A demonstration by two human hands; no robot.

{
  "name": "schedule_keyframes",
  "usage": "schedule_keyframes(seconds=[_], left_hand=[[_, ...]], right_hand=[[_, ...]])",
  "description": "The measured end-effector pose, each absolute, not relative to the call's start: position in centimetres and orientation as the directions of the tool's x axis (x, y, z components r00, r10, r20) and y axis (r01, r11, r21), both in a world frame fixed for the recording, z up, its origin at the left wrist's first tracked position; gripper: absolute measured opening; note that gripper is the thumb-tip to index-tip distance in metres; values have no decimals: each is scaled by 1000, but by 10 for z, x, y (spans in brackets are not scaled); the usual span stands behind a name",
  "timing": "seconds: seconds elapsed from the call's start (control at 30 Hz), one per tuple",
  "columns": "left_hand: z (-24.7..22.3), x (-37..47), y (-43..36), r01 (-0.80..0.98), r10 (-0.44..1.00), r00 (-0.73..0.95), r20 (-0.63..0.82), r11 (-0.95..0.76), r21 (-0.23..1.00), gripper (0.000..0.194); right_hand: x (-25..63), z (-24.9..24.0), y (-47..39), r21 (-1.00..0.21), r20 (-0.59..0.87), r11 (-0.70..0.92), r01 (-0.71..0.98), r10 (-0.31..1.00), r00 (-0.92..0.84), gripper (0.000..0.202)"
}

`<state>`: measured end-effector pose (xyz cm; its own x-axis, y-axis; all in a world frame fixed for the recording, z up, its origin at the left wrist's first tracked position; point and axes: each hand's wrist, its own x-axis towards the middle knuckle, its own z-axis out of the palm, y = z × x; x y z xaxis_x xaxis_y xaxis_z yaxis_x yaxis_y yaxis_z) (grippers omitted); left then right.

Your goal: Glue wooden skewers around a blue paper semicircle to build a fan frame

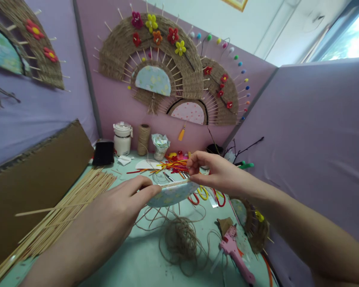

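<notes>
Pale-blue flowered, fabric-looking half-disc [172,194] held above mint-green table [122,255], gripped by left hand [119,203]; right hand [208,169] curled at far end, hold unclear; judged light, stiffish, best taken by straight edge

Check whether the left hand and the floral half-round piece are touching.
Touching. The head view shows the left hand gripping the left end of the floral half-round piece, thumb against it.

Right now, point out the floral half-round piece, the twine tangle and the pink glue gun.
Floral half-round piece [172,194]: head view, patterned face.
Twine tangle [181,240]: head view, dense middle.
Pink glue gun [235,254]: head view, handle.
</notes>
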<state>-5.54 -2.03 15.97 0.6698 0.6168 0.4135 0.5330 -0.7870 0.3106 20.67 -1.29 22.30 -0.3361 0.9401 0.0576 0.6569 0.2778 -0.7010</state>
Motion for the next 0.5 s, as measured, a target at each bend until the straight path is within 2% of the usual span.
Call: schedule_keyframes(seconds=[0.23,0.37,0.5], left_hand=[[157,-56,-20,532,619,665,417,-785,318,41],[157,-56,-19,522,605,669,432,-796,306,41],[158,-55,-18,519,597,673,437,-802,296,46]], right_hand=[[199,216,-2,-712,-84,166,683,945,-317,20],[202,219,-1,-719,-93,176,672,934,-344,20],[215,228,1,-806,-59,149,573,943,-328,16]])
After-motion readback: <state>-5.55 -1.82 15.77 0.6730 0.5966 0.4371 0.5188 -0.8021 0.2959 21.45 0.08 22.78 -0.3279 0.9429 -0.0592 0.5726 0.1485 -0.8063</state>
